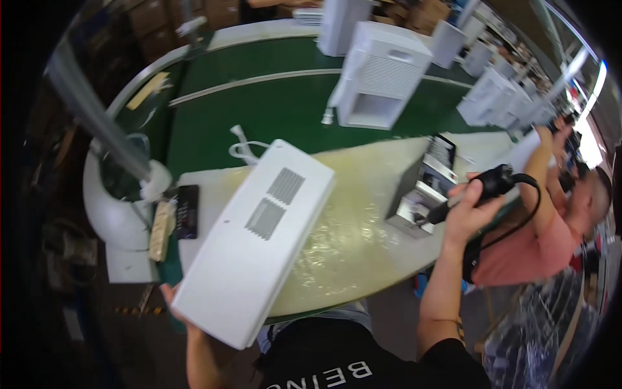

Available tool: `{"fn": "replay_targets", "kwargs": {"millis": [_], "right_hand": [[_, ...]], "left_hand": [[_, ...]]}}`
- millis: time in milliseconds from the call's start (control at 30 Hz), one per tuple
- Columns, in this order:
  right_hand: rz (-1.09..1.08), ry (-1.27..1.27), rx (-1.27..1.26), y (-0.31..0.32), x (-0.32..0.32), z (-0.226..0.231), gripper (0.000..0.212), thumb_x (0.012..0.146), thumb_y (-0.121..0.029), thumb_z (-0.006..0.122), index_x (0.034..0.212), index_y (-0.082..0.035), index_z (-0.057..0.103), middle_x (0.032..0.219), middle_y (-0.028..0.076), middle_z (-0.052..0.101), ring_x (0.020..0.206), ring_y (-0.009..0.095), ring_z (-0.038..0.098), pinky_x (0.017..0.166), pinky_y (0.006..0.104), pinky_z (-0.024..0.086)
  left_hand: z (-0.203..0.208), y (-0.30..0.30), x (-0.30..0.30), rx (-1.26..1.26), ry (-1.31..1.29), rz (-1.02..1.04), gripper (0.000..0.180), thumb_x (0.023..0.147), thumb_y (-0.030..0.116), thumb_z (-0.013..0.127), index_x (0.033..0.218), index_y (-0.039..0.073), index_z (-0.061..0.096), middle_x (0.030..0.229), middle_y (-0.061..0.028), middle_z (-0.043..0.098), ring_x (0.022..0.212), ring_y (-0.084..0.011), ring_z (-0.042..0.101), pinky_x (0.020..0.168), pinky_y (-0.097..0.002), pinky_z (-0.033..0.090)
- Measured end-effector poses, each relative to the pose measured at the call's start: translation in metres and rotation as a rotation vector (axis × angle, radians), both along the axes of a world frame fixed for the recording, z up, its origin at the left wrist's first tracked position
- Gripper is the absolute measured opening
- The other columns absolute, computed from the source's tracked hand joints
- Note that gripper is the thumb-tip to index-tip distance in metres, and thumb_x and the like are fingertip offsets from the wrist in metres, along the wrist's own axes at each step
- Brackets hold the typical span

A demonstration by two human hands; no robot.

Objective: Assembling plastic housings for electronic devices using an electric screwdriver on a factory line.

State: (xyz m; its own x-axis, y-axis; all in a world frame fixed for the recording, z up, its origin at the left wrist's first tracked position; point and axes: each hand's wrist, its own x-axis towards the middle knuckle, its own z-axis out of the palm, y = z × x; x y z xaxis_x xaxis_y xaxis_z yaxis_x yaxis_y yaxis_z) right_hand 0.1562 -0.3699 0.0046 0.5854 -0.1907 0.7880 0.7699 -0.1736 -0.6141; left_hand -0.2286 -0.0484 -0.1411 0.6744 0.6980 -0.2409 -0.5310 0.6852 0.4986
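White housing (249,253): slanted over the pale mat (346,227), your left hand (179,303) gripping its lower end, presumably for steadiness. Black corded tool (492,183): clasped in your right hand (465,217), apparently held aside for clearance.

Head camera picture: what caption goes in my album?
Left hand on a white appliance, right hand holding a black corded tool.

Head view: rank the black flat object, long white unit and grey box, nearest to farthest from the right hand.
1. Grey box, just left of the right hand.
2. Long white unit, left of the box.
3. Black flat object, left of the unit.
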Motion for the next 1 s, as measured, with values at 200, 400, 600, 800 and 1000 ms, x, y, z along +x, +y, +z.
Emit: {"fn": "replay_targets", "kwargs": {"millis": [200, 400, 600, 800, 1000], "right_hand": [[0.006, -0.132, 0.059, -0.033, 0.024, -0.030, 0.037, 0.091, -0.014, 0.053, 0.116, 0.002, 0.032, 0.097, 0.015, 0.057, 0.057, 0.015, 0.057, 0.053, 0.0257, 0.047], [0.043, -0.071, 0.032, -0.042, 0.024, -0.050, 0.038, 0.090, -0.011, 0.052, 0.119, 0.002, 0.032, 0.100, 0.015, 0.056, 0.059, 0.013, 0.054, 0.055, 0.0250, 0.047], [0.208, -0.028, 0.053, -0.027, 0.003, 0.026, 0.037, 0.093, -0.017, 0.049, 0.122, 0.002, 0.036, 0.101, 0.013, 0.058, 0.053, 0.013, 0.053, 0.049, 0.0243, 0.045], [0.374, -0.333, 0.356, -0.011, -0.034, 0.176, 0.051, 0.094, -0.042, 0.044, 0.120, 0.003, 0.044, 0.069, 0.011, 0.057, 0.050, 0.015, 0.051, 0.043, 0.0224, 0.040], [0.667, -0.005, 0.364, 0.021, -0.053, 0.241, 0.040, 0.095, -0.036, 0.043, 0.099, 0.002, 0.055, 0.064, 0.008, 0.057, 0.047, 0.013, 0.050, 0.042, 0.0229, 0.039]], "left_hand": [[0.167, 0.006, 0.066, 0.469, 0.485, -0.062, 0.070, 0.098, 0.050, 0.023, 0.094, -0.010, 0.057, 0.079, -0.0118, 0.063, 0.071, -0.0183, 0.060, 0.066, -0.0264, 0.048], [0.265, -0.024, 0.171, 1.732, 0.584, -0.266, 0.039, 0.094, 0.031, 0.049, 0.072, -0.001, 0.053, 0.060, -0.0082, 0.048, 0.055, -0.0151, 0.043, 0.054, -0.0278, 0.035], [0.292, -0.088, 0.245, 2.380, 0.094, -0.568, 0.043, 0.085, 0.042, 0.058, 0.099, 0.002, 0.062, 0.080, -0.0151, 0.064, 0.070, -0.0321, 0.064, 0.062, -0.0382, 0.051], [0.278, -0.081, 0.300, 2.382, 0.094, -0.737, 0.052, 0.082, 0.049, 0.060, 0.118, 0.011, 0.060, 0.095, -0.0132, 0.065, 0.081, -0.0312, 0.063, 0.070, -0.0381, 0.050], [0.283, -0.087, 0.310, 2.338, 0.266, -0.874, 0.054, 0.085, 0.053, 0.053, 0.117, 0.011, 0.061, 0.096, -0.0145, 0.066, 0.088, -0.0320, 0.063, 0.079, -0.0405, 0.048]]}}
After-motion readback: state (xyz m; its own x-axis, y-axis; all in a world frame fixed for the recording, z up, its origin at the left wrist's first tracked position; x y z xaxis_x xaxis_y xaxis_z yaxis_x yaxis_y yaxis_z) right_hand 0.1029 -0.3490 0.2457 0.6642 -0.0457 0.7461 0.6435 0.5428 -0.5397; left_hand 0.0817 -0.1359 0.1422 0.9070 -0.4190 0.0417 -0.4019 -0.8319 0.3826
